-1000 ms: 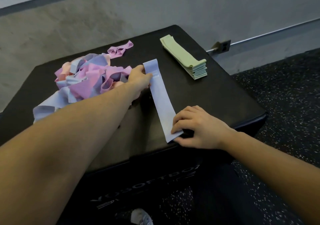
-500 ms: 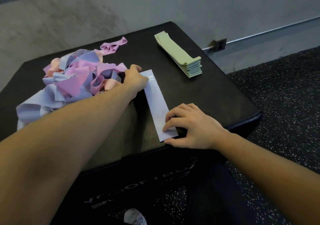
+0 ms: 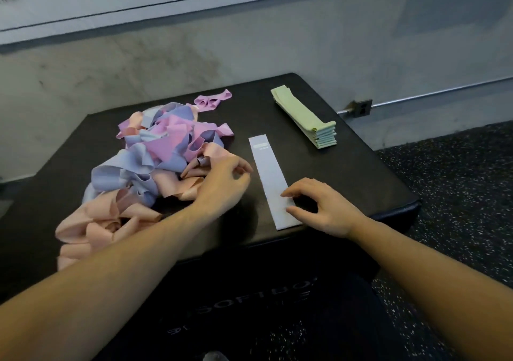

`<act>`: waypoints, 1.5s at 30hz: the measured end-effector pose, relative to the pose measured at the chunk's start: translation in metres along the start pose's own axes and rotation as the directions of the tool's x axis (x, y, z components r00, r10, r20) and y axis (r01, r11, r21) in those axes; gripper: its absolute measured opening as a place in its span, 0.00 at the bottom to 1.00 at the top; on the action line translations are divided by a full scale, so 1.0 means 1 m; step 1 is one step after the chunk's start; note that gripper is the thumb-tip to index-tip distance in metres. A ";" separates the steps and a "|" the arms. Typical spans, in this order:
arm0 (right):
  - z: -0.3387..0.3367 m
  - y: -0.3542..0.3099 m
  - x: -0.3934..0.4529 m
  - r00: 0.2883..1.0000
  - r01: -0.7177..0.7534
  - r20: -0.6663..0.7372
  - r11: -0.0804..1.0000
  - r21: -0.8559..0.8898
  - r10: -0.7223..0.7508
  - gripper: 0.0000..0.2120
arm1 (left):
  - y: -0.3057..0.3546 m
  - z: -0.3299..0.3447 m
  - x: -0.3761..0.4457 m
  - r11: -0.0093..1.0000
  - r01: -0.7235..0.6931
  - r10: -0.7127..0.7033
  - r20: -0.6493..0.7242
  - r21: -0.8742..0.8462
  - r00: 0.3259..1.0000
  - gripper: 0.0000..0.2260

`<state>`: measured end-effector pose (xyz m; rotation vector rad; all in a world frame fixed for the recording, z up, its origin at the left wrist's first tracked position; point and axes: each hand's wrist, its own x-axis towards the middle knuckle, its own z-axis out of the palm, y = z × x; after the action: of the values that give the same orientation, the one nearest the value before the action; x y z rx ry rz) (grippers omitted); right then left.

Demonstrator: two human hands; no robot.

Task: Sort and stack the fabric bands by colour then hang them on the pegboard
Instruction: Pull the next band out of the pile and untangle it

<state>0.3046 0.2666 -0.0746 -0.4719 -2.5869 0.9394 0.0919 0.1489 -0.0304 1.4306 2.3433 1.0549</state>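
Bands: a tangled pile (image 3: 155,161) of pink, peach & lilac ones sits on the left half of the black box (image 3: 347,166), spilling toward its near-left edge. One small pink band (image 3: 212,100) lies apart, just behind the pile. A single pale lilac band (image 3: 270,177) lies flat near the box centre, running front to back, w/ a small label near its far end. A neat green stack (image 3: 304,119) sits at the far right of the box top, angled, well apart from the pile.

L hand (image 3: 222,186) is at the pile's right edge, just beside the flat band but not touching it; fingers loosely curled, thumb & forefinger close together w/ nothing plainly between them. Fingertips reach into the peach bands, can't tell if any is pinched.

R hand (image 3: 322,205) rests on the near end of the flat band, fingers bent, tips pressing the fabric down onto the box; thumb lies along the band's near-right edge. No curl round the band.

Box stands on a dark speckled floor (image 3: 458,194), w/ a grey wall (image 3: 249,41) behind. An outlet (image 3: 362,107) is on the wall at right.
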 end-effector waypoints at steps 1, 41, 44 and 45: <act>0.000 -0.002 0.001 0.999 -0.033 -0.029 0.997 0.072 0.035 0.13 | -0.004 -0.006 -0.010 1.000 0.003 -0.003 -0.010 -0.016 1.000 0.08; 0.109 -0.196 0.222 0.874 0.475 0.455 0.499 -0.725 -0.172 0.20 | -0.180 -0.107 -0.100 0.881 0.344 -0.172 -0.456 0.326 0.873 0.20; 0.101 -0.189 0.219 0.857 0.512 0.460 0.478 -0.714 -0.230 0.15 | -0.180 -0.108 -0.101 0.896 0.318 -0.154 -0.457 0.309 0.876 0.17; 0.098 -0.186 0.217 0.847 0.530 0.464 0.474 -0.703 -0.260 0.15 | -0.177 -0.110 -0.102 0.904 0.308 -0.150 -0.457 0.295 0.877 0.19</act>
<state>0.0358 0.1695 0.0230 0.1312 -3.0765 -0.4742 -0.0346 -0.0372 -0.0869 1.0435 3.0684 0.9821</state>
